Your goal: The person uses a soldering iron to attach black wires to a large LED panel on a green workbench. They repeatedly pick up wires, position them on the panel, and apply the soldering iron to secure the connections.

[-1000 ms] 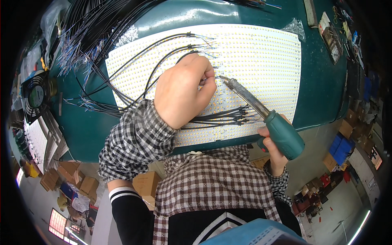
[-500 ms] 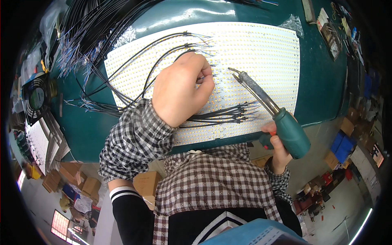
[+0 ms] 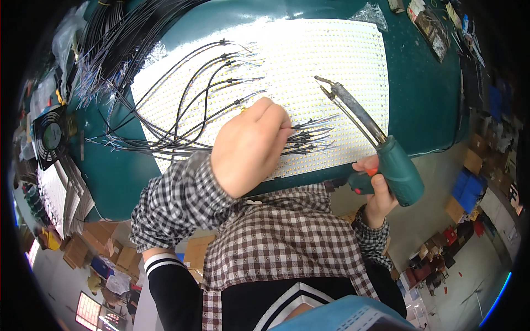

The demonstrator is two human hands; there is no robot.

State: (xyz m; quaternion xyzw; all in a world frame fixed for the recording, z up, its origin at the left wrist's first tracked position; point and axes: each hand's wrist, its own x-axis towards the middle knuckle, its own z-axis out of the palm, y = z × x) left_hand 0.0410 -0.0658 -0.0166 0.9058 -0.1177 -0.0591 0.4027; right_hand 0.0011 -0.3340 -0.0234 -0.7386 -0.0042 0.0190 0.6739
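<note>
My left hand (image 3: pixel 251 148) is closed over the front middle of a white LED panel (image 3: pixel 342 66). Its fingertips lie at a bundle of black cables (image 3: pixel 310 138) with thin bare-ended wires; what they pinch is hidden. Behind the hand, several single black cables (image 3: pixel 223 81) fan out across the panel, their wire ends near its middle. My right hand (image 3: pixel 381 196) grips a green soldering gun (image 3: pixel 402 171) by its handle, fingers at the red trigger. The gun's long tip (image 3: pixel 326 83) points up and left above the panel, apart from the wires.
A green table (image 3: pixel 422 105) carries the panel. Heaped black cables (image 3: pixel 118 38) lie at the far left, with a black fan (image 3: pixel 49 136) and stacked white panels (image 3: pixel 69 185) nearby. An open box (image 3: pixel 428 27) and loose scraps sit far right.
My left hand has moved nearer, from the middle of the panel to the cable bundle. More laid-out cables now show behind it. The soldering gun stays in my right hand, barely shifted.
</note>
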